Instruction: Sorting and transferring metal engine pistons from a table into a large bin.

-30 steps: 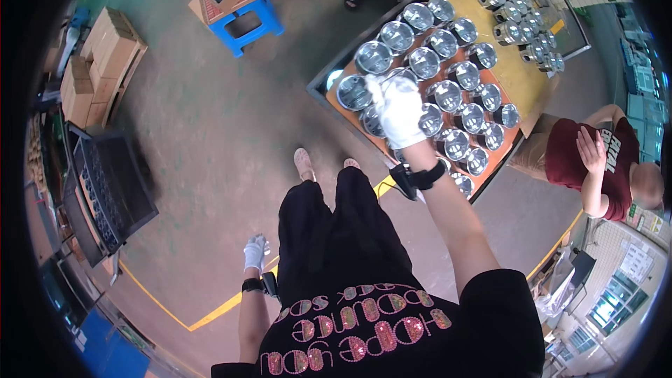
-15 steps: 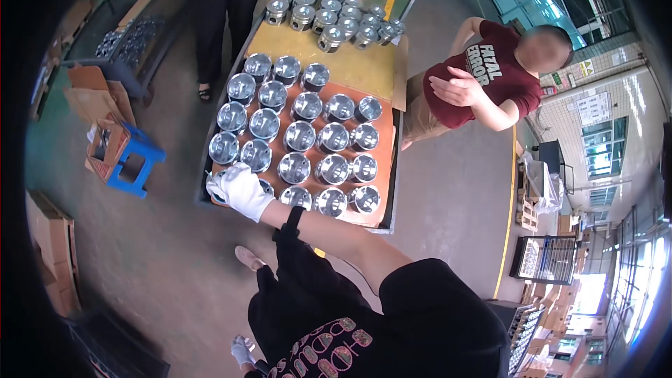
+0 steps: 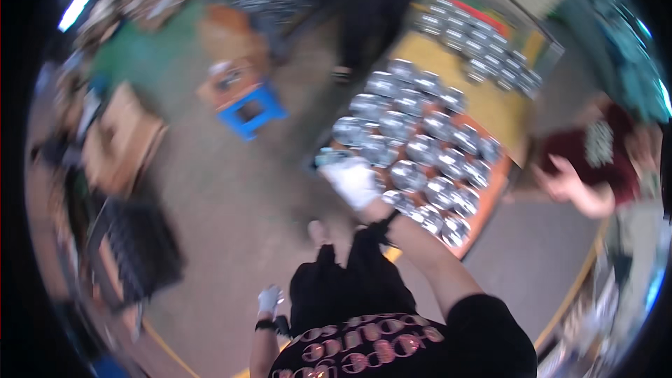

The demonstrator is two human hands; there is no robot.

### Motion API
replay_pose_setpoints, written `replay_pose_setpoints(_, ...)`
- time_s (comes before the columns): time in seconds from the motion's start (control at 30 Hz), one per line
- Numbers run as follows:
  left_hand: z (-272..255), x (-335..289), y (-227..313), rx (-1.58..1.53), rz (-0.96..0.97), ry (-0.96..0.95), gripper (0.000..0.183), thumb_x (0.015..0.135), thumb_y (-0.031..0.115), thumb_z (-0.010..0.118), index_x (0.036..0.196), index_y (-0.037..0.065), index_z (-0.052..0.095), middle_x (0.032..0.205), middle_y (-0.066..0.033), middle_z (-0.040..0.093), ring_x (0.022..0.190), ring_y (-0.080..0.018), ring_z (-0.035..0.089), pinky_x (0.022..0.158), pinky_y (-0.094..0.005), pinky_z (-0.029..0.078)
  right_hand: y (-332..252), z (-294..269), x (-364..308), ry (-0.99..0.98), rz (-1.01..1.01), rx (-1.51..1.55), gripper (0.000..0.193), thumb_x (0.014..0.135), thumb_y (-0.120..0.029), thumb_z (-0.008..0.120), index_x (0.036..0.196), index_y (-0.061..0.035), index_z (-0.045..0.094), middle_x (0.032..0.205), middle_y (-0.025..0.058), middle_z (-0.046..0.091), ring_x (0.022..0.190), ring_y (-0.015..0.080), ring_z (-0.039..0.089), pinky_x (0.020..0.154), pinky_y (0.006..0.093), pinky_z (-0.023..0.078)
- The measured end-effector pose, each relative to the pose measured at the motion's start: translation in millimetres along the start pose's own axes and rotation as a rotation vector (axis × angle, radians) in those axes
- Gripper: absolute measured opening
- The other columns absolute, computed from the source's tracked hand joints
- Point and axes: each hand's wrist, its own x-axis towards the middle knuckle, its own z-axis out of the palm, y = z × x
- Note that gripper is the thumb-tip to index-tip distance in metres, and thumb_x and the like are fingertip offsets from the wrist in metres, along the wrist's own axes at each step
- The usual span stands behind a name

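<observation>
My right hand (image 3: pixel 353 180), in a white glove, reaches to the near left corner of a table of metal pistons (image 3: pixel 408 176). At its fingertips is a small teal-and-dark thing (image 3: pixel 332 157), too blurred to name; the fingers look closed about it. The pistons stand in rows on an orange-brown sheet (image 3: pixel 483 213). My left hand (image 3: pixel 269 299), also white-gloved, hangs low by my side, away from the table. Its fingers seem curled, with a shiny bit (image 3: pixel 281 295) at them that I cannot make out.
Smaller-looking pistons (image 3: pixel 483 45) stand at the table's far end beyond a yellow sheet (image 3: pixel 420 52). One person (image 3: pixel 602 161) is at the right, another (image 3: pixel 378 14) behind the table. Left are a blue stool (image 3: pixel 253 113), cardboard boxes (image 3: pixel 122 136) and a black crate (image 3: pixel 143 248).
The view has swung left and blurred, so the table sits farther right and tilted. My left hand shows more fully. My right hand remains at the table's near left corner.
</observation>
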Motion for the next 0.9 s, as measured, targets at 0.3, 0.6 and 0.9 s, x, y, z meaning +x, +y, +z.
replay_pose_setpoints(0.3, 10, -12, -35, 1.327, 0.422, 0.054, 0.024, 0.083, 0.022, 0.066, 0.105, 0.012, 0.068, 0.119, -0.0077, 0.065, 0.112, -0.0274, 0.061, 0.084, -0.0386, 0.056, -1, -24, -21, 0.487, -0.003, 0.193, 0.035, 0.091, -0.037, 0.062, 0.068, -0.0110, 0.068, 0.061, 0.0111, 0.061, 0.056, 0.0276, 0.059, 0.057, 0.0412, 0.047)
replay_pose_setpoints(0.6, 60, -34, -54, 1.148, 0.321, 0.063, 0.028, 0.089, 0.022, 0.051, 0.104, 0.011, 0.072, 0.107, -0.0152, 0.070, 0.101, -0.0341, 0.066, 0.086, -0.0425, 0.054, 28, -77, -110, 0.413, 0.334, 0.721, 0.022, 0.094, -0.020, 0.061, 0.097, -0.0013, 0.073, 0.086, 0.0110, 0.073, 0.070, 0.0215, 0.069, 0.062, 0.0333, 0.054)
replay_pose_setpoints(0.9, 66, -1, -37, 1.374, 0.670, 0.096, 0.018, 0.084, 0.022, 0.058, 0.086, 0.011, 0.072, 0.090, -0.0138, 0.070, 0.086, -0.0322, 0.070, 0.070, -0.0456, 0.057, 39, -104, -169, 0.326, 0.126, 0.402, 0.030, 0.086, -0.006, 0.058, 0.116, -0.0074, 0.064, 0.089, 0.0087, 0.066, 0.081, 0.0222, 0.065, 0.066, 0.0362, 0.052)
